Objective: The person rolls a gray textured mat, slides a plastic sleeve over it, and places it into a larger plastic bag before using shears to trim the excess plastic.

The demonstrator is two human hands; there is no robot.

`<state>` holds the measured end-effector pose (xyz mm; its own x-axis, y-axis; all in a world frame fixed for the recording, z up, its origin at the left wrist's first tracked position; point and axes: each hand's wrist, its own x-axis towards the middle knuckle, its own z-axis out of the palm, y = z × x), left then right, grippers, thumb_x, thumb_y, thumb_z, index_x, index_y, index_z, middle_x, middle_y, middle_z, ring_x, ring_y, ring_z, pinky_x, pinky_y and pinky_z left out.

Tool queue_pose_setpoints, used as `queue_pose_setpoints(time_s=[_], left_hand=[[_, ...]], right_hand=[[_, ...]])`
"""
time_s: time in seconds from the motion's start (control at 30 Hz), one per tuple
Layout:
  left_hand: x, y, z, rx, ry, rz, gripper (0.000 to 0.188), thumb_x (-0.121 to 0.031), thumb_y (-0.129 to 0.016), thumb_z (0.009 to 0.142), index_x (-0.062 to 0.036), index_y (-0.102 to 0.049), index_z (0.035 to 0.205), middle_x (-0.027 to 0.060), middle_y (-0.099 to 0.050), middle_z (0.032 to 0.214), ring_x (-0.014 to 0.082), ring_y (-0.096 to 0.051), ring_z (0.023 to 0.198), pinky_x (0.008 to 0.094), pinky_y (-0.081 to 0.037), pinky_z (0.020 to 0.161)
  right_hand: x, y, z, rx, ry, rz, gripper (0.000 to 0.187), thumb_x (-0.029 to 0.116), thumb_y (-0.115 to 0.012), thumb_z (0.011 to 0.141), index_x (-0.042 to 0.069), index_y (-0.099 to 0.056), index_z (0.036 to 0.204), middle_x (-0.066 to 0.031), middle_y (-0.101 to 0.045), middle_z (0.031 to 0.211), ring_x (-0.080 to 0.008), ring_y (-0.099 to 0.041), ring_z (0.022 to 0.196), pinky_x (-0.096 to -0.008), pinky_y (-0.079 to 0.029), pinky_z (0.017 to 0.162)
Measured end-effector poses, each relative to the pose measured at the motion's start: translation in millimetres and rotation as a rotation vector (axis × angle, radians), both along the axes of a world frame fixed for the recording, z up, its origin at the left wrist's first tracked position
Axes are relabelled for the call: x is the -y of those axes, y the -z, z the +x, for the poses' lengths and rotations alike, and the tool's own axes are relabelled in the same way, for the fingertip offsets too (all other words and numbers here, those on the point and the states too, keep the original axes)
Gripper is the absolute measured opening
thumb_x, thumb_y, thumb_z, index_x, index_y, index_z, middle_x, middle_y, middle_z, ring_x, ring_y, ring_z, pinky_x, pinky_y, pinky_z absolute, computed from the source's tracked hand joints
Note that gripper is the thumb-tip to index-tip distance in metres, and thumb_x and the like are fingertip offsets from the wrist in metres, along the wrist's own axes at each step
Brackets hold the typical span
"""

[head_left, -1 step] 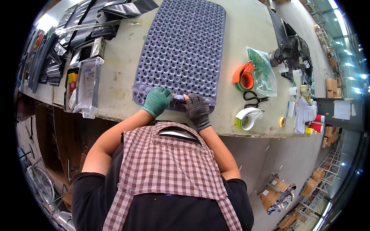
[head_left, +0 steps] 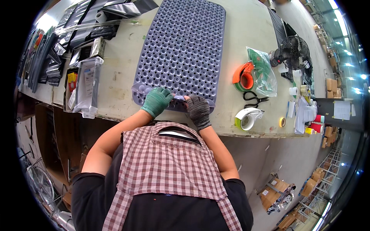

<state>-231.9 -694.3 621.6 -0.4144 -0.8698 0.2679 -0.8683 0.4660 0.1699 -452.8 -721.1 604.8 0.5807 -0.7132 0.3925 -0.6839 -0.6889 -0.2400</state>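
A grey-blue bath mat [head_left: 184, 50] studded with suction cups lies lengthwise on the table, cups facing up. Its near edge is curled up and folded back a little. My left hand [head_left: 157, 102], in a green glove, has its fingers closed on that edge left of the middle. Just to its right, my right hand [head_left: 198, 111] in a dark grey striped glove pinches the same edge, with bare fingertips showing. The undersides of both hands are hidden.
Right of the mat lie an orange tape dispenser [head_left: 243, 77], a clear bag with green contents [head_left: 264, 73], black scissors [head_left: 255, 99] and a white tape roll [head_left: 248, 118]. A black fan [head_left: 295, 52] stands beyond. A clear-sided bin [head_left: 88, 86] and black plastic bags [head_left: 83, 29] occupy the left.
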Motion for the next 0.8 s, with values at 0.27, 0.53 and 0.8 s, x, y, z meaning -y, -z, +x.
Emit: queue_pose_setpoints(time_s=[0.27, 0.53, 0.8], left_hand=[[-11.3, 25.2, 48.7, -0.158, -0.185, -0.086, 0.019, -0.028, -0.066, 0.078, -0.0162, -0.059, 0.091, 0.0032, -0.059, 0.086, 0.0245, -0.058, 0.08, 0.0399, -0.046, 0.067], [29.8, -3.5, 48.1, -0.228, -0.574, 0.325, 0.063, -0.049, -0.069, 0.075, -0.017, -0.046, 0.125, 0.0164, -0.059, 0.096, 0.0347, -0.06, 0.085, 0.0456, -0.046, 0.071], [33.0, 15.4, 36.3, 0.151, -0.295, 0.355, 0.026, -0.031, -0.066, 0.079, -0.0169, -0.058, 0.1, 0.0057, -0.054, 0.095, 0.0274, -0.053, 0.089, 0.0411, -0.043, 0.076]], right_hand=[[-5.0, -2.0, 1.9, 0.051, 0.184, -0.012, 0.019, 0.026, -0.066, 0.081, 0.013, -0.063, 0.094, -0.0043, -0.062, 0.088, -0.0244, -0.059, 0.084, -0.0407, -0.046, 0.07], [32.2, -11.5, 11.3, 0.168, 0.346, 0.195, 0.026, 0.032, -0.065, 0.08, 0.01, -0.062, 0.094, -0.0073, -0.06, 0.088, -0.031, -0.056, 0.089, -0.0422, -0.044, 0.079], [15.2, 3.6, 14.1, -0.086, 0.235, -0.034, 0.027, 0.034, -0.067, 0.078, 0.012, -0.061, 0.093, -0.0073, -0.056, 0.095, -0.0294, -0.052, 0.093, -0.0451, -0.04, 0.081]])
